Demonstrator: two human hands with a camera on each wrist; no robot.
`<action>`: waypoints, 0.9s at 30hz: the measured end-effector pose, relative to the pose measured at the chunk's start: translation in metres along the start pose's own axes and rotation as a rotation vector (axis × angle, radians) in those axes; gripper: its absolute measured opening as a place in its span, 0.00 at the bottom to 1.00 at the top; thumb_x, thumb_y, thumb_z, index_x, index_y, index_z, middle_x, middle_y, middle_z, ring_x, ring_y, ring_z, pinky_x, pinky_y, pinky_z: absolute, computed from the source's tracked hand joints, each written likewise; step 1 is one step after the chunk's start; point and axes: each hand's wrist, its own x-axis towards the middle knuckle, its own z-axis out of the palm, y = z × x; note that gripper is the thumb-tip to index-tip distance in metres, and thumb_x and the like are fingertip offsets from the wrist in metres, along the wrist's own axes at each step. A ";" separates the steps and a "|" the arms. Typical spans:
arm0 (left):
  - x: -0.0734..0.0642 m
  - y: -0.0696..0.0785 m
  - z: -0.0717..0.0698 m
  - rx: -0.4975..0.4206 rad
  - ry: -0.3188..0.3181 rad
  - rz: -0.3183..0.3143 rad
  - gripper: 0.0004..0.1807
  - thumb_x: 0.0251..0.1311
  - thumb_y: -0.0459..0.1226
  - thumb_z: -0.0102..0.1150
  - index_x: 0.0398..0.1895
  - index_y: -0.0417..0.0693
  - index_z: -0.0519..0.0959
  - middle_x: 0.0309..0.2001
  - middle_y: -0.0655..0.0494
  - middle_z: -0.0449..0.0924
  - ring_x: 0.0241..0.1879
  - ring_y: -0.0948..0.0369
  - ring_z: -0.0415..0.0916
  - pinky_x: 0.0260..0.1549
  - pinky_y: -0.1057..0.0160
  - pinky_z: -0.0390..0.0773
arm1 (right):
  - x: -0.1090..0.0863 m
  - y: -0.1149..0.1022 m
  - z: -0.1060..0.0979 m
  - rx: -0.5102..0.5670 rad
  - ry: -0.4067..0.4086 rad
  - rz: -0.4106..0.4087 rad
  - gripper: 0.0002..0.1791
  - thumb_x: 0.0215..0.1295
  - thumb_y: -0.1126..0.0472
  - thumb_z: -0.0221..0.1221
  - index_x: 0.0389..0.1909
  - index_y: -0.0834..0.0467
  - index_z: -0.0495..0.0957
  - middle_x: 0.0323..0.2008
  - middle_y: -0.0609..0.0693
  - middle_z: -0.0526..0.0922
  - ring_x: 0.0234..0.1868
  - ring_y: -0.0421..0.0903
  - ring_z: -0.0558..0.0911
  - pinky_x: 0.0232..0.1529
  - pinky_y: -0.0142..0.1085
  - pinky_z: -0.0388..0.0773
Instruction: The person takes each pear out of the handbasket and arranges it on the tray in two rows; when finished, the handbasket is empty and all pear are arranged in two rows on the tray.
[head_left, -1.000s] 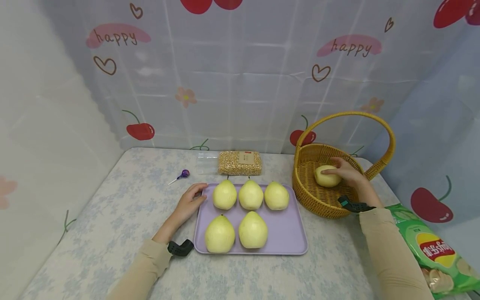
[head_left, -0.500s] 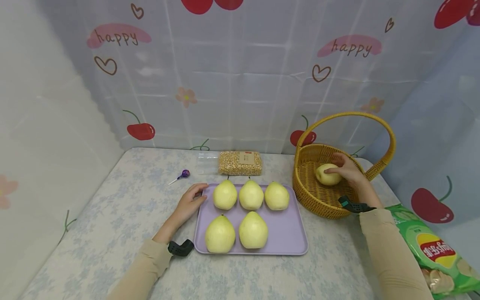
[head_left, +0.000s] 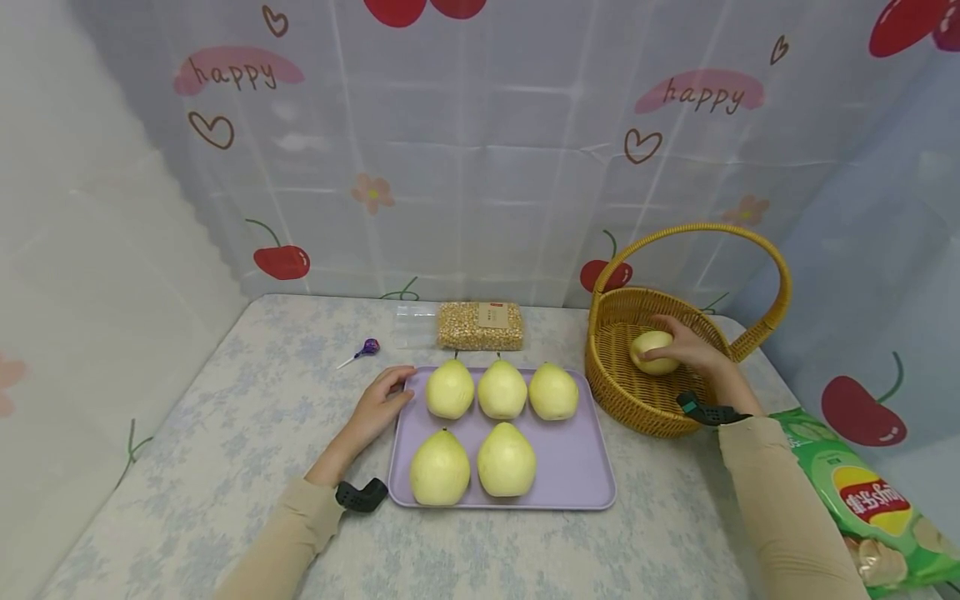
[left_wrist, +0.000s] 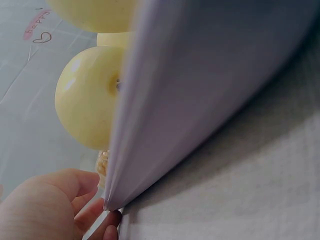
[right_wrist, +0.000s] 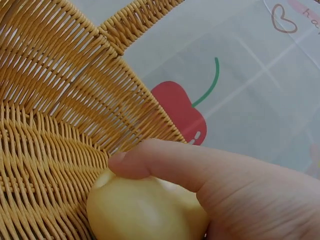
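Note:
In the head view, a yellow-green pear [head_left: 654,353] lies on its side inside a wicker basket [head_left: 626,398]. My right hand [head_left: 693,348] reaches into the basket and grips this pear. The right wrist view shows the thumb bent over the top of the pear [right_wrist: 145,207]; the other fingers are mostly hidden. At the left rim of a lilac tray [head_left: 573,471], my left hand [head_left: 381,407] holds the upper left corner. Its thumb and fingers sit about the rim of the tray [left_wrist: 165,110] in the left wrist view. Several pears [head_left: 506,461] stand in two rows on the tray.
Behind the tray lies a clear bag of corn kernels [head_left: 476,327]. A purple-wrapped lollipop [head_left: 367,348] is at the back left. The basket's tall handle [head_left: 701,227] arches over its opening. A green bag of chips [head_left: 862,500] lies beside the right forearm.
Inside the basket, my right hand and the pear have shifted slightly, with the fingers lifting a little and then closing on the pear again. The left hand and tray stay put.

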 end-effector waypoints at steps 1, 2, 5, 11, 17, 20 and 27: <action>0.000 0.000 0.000 0.000 -0.001 -0.004 0.21 0.65 0.34 0.53 0.62 0.40 0.71 0.65 0.43 0.68 0.63 0.47 0.68 0.64 0.47 0.69 | 0.000 0.000 0.000 0.002 0.005 -0.006 0.51 0.59 0.60 0.63 0.72 0.70 0.40 0.66 0.76 0.51 0.57 0.65 0.67 0.43 0.29 0.72; 0.000 0.000 0.000 -0.002 -0.003 -0.007 0.21 0.66 0.34 0.53 0.62 0.40 0.71 0.65 0.43 0.68 0.63 0.47 0.68 0.64 0.47 0.69 | 0.000 0.001 -0.001 0.009 0.013 -0.008 0.50 0.59 0.61 0.63 0.72 0.70 0.40 0.66 0.76 0.52 0.56 0.64 0.67 0.42 0.27 0.72; 0.000 -0.001 0.000 -0.010 -0.003 -0.015 0.21 0.66 0.34 0.53 0.62 0.40 0.71 0.65 0.44 0.68 0.63 0.48 0.68 0.65 0.47 0.69 | 0.001 0.003 -0.002 0.029 0.038 -0.008 0.50 0.60 0.62 0.62 0.73 0.70 0.40 0.65 0.76 0.54 0.55 0.64 0.68 0.39 0.25 0.72; 0.000 0.001 0.000 -0.016 -0.008 -0.006 0.21 0.66 0.34 0.53 0.62 0.40 0.71 0.65 0.43 0.67 0.64 0.48 0.67 0.65 0.47 0.69 | -0.002 -0.002 -0.007 0.142 0.102 -0.023 0.50 0.63 0.61 0.60 0.75 0.60 0.36 0.67 0.72 0.52 0.57 0.58 0.67 0.40 0.24 0.72; 0.000 0.001 0.000 -0.006 -0.006 -0.007 0.21 0.66 0.34 0.53 0.62 0.40 0.71 0.65 0.43 0.68 0.63 0.47 0.68 0.64 0.47 0.69 | -0.009 -0.026 -0.011 0.183 0.100 -0.050 0.50 0.64 0.58 0.60 0.76 0.55 0.36 0.66 0.66 0.56 0.47 0.38 0.72 0.42 0.25 0.76; 0.000 0.000 -0.001 -0.002 -0.002 -0.001 0.21 0.66 0.34 0.53 0.62 0.40 0.71 0.65 0.43 0.68 0.63 0.47 0.68 0.64 0.47 0.69 | -0.013 -0.038 -0.013 0.214 0.100 -0.058 0.50 0.63 0.59 0.61 0.76 0.54 0.37 0.67 0.65 0.55 0.46 0.34 0.71 0.42 0.24 0.76; -0.001 0.000 -0.002 -0.003 -0.011 -0.003 0.21 0.66 0.34 0.52 0.62 0.41 0.71 0.65 0.43 0.67 0.64 0.47 0.67 0.64 0.47 0.69 | -0.028 -0.059 -0.010 0.232 0.098 -0.100 0.50 0.61 0.64 0.61 0.75 0.56 0.37 0.64 0.58 0.60 0.47 0.32 0.71 0.43 0.23 0.75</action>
